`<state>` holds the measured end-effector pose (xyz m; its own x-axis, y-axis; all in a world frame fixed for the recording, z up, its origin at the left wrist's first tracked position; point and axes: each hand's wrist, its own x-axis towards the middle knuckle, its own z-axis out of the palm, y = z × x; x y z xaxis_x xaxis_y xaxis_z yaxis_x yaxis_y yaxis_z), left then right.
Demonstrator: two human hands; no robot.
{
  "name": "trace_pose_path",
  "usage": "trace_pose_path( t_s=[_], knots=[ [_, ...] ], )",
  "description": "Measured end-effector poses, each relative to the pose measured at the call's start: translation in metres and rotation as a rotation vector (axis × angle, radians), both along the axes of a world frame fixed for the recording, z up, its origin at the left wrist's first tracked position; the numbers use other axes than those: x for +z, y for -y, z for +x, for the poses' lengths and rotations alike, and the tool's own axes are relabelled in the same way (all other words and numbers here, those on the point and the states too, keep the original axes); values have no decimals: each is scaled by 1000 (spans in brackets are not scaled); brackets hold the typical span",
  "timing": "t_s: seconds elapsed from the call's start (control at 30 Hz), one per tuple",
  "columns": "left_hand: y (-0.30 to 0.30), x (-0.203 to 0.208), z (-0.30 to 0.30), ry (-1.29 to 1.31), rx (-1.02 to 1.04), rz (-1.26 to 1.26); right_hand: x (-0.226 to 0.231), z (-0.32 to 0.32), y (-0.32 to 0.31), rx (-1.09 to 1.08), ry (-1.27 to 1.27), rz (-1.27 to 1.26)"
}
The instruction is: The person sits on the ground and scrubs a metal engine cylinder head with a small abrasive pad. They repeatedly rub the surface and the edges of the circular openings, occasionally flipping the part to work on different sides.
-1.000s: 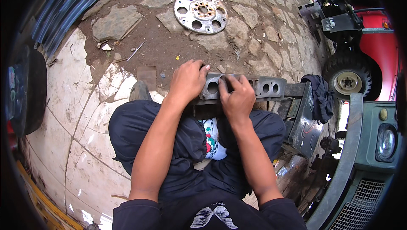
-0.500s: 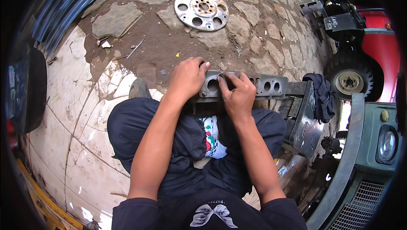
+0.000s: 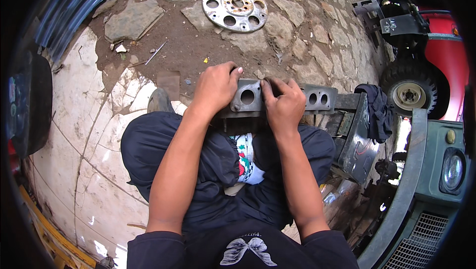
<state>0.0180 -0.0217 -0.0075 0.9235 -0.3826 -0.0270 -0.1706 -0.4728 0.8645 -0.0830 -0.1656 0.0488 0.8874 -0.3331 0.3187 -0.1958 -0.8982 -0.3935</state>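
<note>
Head view: both hands stay on a grey ported block across the knees. Left hand grips its far-left edge; right hand has slid slightly left, fingertips pressing its top.

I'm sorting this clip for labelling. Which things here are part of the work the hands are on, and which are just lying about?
In hand:
- grey metal block with round ports, across the person's lap
- left hand gripping its left end
- right hand pressing on its top face

Lying about:
- round perforated metal disc on the stone ground
- dark cloth draped at the right
- small wheel
</note>
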Motion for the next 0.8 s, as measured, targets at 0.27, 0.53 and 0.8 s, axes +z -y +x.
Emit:
trace_pose_path(
  t_s=[0.27,0.53,0.8],
  knots=[
    [0,0,0,5,3,-4,0,4,4,14,6,-7],
    [0,-1,1,-5,5,8,-1,2,4,13,-8,5],
    [-2,6,2,-67,-11,26,-1,-3,-1,41,-14,11]
  ],
)
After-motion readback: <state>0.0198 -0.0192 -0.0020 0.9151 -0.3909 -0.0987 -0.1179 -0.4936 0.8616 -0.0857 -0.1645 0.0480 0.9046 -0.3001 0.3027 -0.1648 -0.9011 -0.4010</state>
